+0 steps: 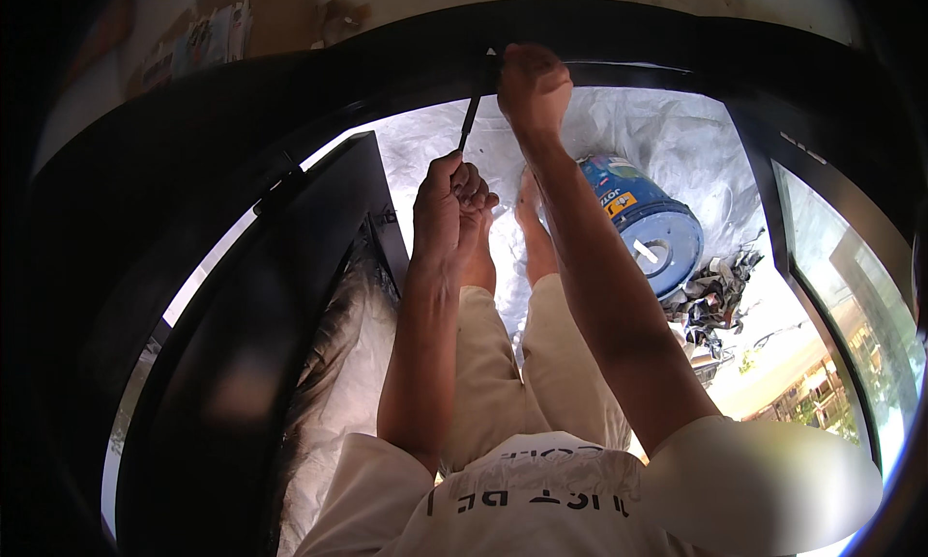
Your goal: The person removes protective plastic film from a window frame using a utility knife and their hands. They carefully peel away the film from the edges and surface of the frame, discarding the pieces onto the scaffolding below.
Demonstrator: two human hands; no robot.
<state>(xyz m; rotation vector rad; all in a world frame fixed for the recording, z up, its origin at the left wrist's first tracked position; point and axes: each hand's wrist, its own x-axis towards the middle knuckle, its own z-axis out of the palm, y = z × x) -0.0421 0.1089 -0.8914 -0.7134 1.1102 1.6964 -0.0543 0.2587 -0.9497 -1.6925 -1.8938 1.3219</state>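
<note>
because the rod is so slender, the left hand [449,204] seems to hold it by its lower end, leaving the rest of its length free to angle up. that hand is clamped on the thin dark rod [469,122], thumb and fingers curled in around it. the rod leans slightly to the right as it rises, and its upper part is lost against the black beam [619,35]. the right hand [534,79] is up at that beam, just beside where the rod disappears; its fingers are bent, but i cannot tell whether they are clamped on something or merely pressed to the dark surface, perhaps as a steadying point.

pale sheeting [425,122] spreads below, probably laid to shield what is under it. the blue bucket [662,243] stands to the right of the legs, lid toward the viewer, seemingly put aside to leave footing; crumpled dark scraps [715,301] lie just beside it.

as for room, the beam's lower edge closes off the far side. a black panel [242,364] bounds the left, and a dark-framed glass pane [860,257] bounds the right. the rod's visible length crosses open space between the hands, while the bucket takes up part of the right-hand gap.
</note>
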